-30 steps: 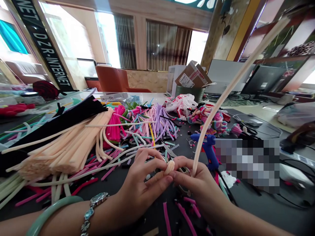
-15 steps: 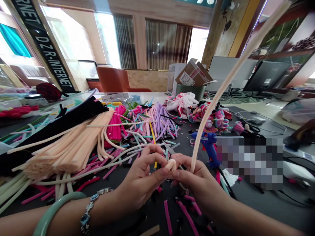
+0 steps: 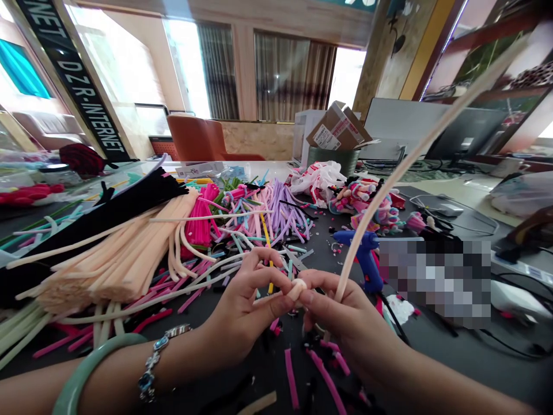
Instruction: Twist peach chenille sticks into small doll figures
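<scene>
Between my two hands is a cream pipe cleaner (image 3: 367,213), its near end coiled into a small tight knob. My left hand (image 3: 254,305) pinches that coil between thumb and forefinger, other fingers curled. From the other side my right hand (image 3: 341,311) grips the same coil with thumb and fingertips. The long free length rises from my right hand, arching toward the upper right. Just beyond my right hand lies a blue glue gun (image 3: 365,259). To the left rests a thick bundle of peach pipe cleaners (image 3: 116,253).
Black pipe cleaners (image 3: 99,219) lie behind the peach bundle, with pink (image 3: 207,213) and purple ones (image 3: 283,210) farther back. Cut pink pieces (image 3: 291,377) lie near me. Finished-looking fuzzy pieces (image 3: 371,207) are heaped before a cardboard box (image 3: 339,127). A blurred patch covers something at right.
The coil has turned and looks more compact between my fingertips. The free length has swung slightly lower to the right. The whole view has shifted a little.
</scene>
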`<state>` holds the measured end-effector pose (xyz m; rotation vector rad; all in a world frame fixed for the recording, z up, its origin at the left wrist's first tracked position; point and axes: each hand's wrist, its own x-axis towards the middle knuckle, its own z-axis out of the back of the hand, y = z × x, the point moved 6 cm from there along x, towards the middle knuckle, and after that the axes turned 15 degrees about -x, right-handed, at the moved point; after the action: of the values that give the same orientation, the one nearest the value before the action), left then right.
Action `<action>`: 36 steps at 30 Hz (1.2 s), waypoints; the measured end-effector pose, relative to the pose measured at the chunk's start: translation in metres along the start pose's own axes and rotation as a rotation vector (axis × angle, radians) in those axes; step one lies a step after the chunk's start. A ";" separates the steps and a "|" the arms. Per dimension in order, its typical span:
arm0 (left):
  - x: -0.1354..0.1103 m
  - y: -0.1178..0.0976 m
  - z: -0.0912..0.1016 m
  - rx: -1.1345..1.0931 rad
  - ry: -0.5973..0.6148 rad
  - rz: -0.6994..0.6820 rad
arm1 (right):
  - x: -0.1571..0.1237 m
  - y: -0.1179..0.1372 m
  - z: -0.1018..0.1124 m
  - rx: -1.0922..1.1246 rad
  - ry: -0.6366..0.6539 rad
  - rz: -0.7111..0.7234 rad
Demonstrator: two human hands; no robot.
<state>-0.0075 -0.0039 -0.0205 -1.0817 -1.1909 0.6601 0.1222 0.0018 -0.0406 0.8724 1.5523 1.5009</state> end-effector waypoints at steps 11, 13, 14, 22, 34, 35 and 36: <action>0.002 -0.003 -0.002 -0.040 0.043 0.057 | 0.002 0.001 0.002 -0.068 0.075 0.140; 0.002 -0.002 -0.001 -0.059 0.033 0.071 | 0.003 0.003 0.002 -0.081 0.081 0.154; 0.003 -0.002 -0.001 -0.068 0.025 0.075 | 0.003 0.004 0.002 -0.087 0.085 0.158; 0.003 0.002 0.002 -0.038 0.021 0.028 | 0.004 -0.001 0.000 -0.009 0.088 0.108; 0.005 0.009 -0.005 0.234 0.152 0.118 | 0.002 0.002 0.007 -0.059 0.020 0.049; 0.004 0.010 -0.005 0.217 0.146 0.132 | 0.002 0.004 0.007 -0.088 0.011 0.062; 0.003 0.011 -0.006 0.211 0.147 0.143 | 0.002 0.006 0.007 -0.117 -0.001 0.076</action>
<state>0.0001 0.0014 -0.0298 -1.0240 -0.9019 0.7844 0.1271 0.0072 -0.0344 0.8730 1.4286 1.6280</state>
